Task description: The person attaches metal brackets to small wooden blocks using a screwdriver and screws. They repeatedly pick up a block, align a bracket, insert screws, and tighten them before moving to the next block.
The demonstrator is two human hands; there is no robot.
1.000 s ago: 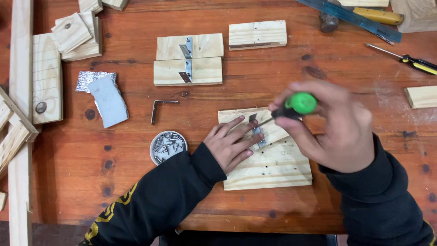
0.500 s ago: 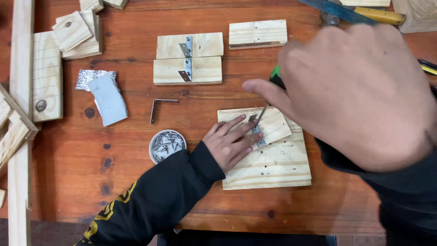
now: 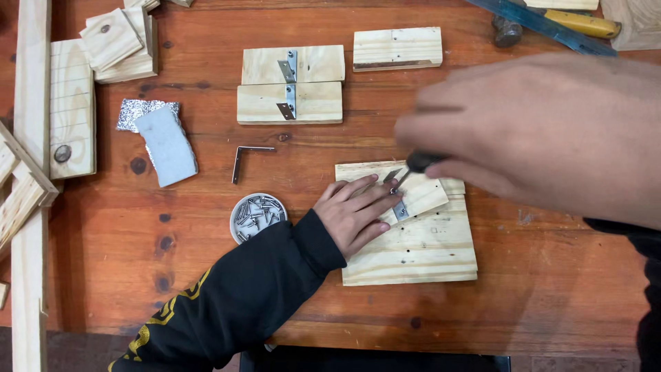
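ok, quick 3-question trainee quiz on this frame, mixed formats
1. True or false: the left hand lies flat on the wooden board.
2. What does the round tin beside the left sleeve hold? A) screws B) paint C) sand
3. Fill in: the right hand holds a ______ whose tip meets the metal bracket.

Key: 1 true; 2 A; 3 screwdriver. The right hand is blurred, but the dark handle and shaft show below it.
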